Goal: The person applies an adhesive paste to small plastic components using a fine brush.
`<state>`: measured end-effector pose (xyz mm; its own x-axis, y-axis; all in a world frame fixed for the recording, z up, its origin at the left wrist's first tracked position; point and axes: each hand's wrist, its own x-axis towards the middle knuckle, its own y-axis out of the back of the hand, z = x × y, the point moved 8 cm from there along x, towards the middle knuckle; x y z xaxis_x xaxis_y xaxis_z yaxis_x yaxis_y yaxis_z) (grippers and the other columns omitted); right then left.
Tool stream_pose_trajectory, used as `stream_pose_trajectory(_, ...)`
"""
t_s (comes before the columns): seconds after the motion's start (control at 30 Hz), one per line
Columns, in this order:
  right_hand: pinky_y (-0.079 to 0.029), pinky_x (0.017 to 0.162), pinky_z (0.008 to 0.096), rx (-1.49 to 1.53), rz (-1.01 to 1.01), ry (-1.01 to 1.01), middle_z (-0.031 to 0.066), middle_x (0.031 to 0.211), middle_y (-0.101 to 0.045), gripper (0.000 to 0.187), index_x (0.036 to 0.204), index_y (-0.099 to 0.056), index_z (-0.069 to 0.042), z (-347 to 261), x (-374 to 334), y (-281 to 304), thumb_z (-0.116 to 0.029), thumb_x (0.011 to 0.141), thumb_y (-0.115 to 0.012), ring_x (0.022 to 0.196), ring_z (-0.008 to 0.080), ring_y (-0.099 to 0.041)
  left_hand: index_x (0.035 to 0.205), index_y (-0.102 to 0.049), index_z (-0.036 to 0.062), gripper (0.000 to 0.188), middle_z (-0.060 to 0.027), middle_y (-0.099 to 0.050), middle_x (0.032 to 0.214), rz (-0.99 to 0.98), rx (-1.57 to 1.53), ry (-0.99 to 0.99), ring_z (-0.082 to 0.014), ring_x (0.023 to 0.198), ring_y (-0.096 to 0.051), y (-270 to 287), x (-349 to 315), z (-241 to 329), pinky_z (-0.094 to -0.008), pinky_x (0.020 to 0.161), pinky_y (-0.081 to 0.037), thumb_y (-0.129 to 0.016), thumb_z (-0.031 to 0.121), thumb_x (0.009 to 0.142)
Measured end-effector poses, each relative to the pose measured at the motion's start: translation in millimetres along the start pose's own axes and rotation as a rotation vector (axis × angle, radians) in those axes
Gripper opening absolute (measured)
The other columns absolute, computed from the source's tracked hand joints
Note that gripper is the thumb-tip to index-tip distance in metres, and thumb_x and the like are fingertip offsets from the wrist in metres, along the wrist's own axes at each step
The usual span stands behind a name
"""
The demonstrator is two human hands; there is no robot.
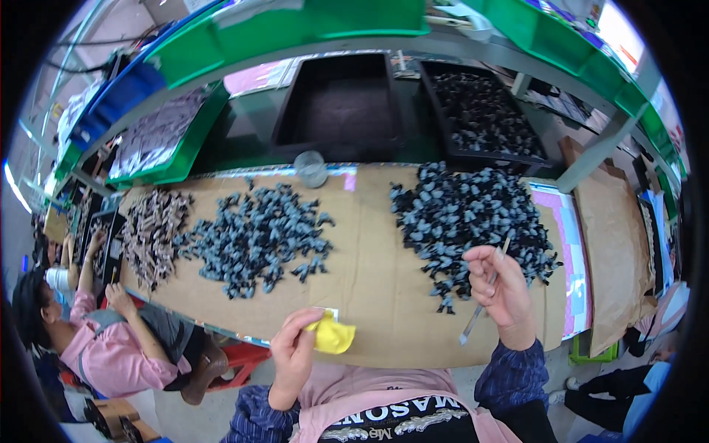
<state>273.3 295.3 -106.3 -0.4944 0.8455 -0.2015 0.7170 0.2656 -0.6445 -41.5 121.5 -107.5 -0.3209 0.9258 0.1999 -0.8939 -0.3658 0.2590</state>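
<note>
Left hand's got a yellow cloth pinched just below centre frame, and the right hand's pinching a thin stick right of centre, near the big dark pile.

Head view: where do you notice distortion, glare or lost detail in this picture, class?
Head view: fisheye curves the grey shelf rail; black vignetting fills the corners; glare whitens the upper right; the nearer black tray interior looks dim; left hand and right hand look fairly sharp.
</note>
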Motion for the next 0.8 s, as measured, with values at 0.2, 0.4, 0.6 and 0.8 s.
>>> stream_pose_trajectory(0.2, -0.032, 0.049, 0.0194, 0.082, 0.029, 0.030, 0.0016, 0.092, -0.055, 0.041, 0.124, -0.060, 0.008, -1.6, -22.4, 44.4, -0.029, 0.112, -0.049, 0.062, 0.0042, -0.042, 0.133, -0.066, -0.0008, 0.043, -0.0176, -0.071, 0.117, -0.126, 0.138, -0.309, -0.0269, 0.100, -0.073, -95.6, 155.4, 31.3, -0.0318, 0.082, -0.057, -0.061, -0.008, 0.090)
stream_pose_trajectory(0.4, -0.031, 0.050, 0.0199, 0.125, 0.114, 0.060, 0.0009, 0.092, -0.053, 0.038, 0.123, -0.062, 0.006, 5.4, -47.8, 67.4, -0.027, 0.112, -0.049, 0.061, 0.0041, -0.041, 0.112, -0.062, 0.0029, 0.026, -0.0178, -0.069, 0.084, -0.069, 0.738, -0.591, -0.0386, 0.078, -0.070, -199.0, 283.3, 48.6, -0.0483, 0.068, -0.055, -0.074, 0.008, 0.089)
stream_pose_trajectory(0.6, -0.032, 0.051, 0.0209, 0.106, 0.290, 0.153, 0.0005, 0.091, -0.052, 0.039, 0.122, -0.064, 0.003, -3.8, -82.0, 103.7, -0.032, 0.112, -0.049, 0.062, 0.0050, -0.041, 0.106, -0.063, 0.0014, 0.019, -0.0251, -0.062, 0.116, -0.262, 0.914, -0.537, -0.0444, 0.092, -0.069, -276.3, 338.8, 15.1, -0.0524, 0.082, -0.059, -0.067, 0.005, 0.087)
stream_pose_trajectory(0.8, -0.037, 0.055, 0.0225, 0.212, 0.482, 0.269, 0.0005, 0.088, -0.053, 0.047, 0.116, -0.063, 0.000, -8.6, -106.4, 131.0, -0.042, 0.113, -0.045, 0.065, 0.0069, -0.045, 0.112, -0.072, 0.0020, 0.024, -0.0220, -0.071, 0.107, -0.358, 0.642, -0.540, -0.0420, 0.098, -0.070, -260.6, 341.5, -5.6, -0.0491, 0.090, -0.056, -0.067, 0.006, 0.088)
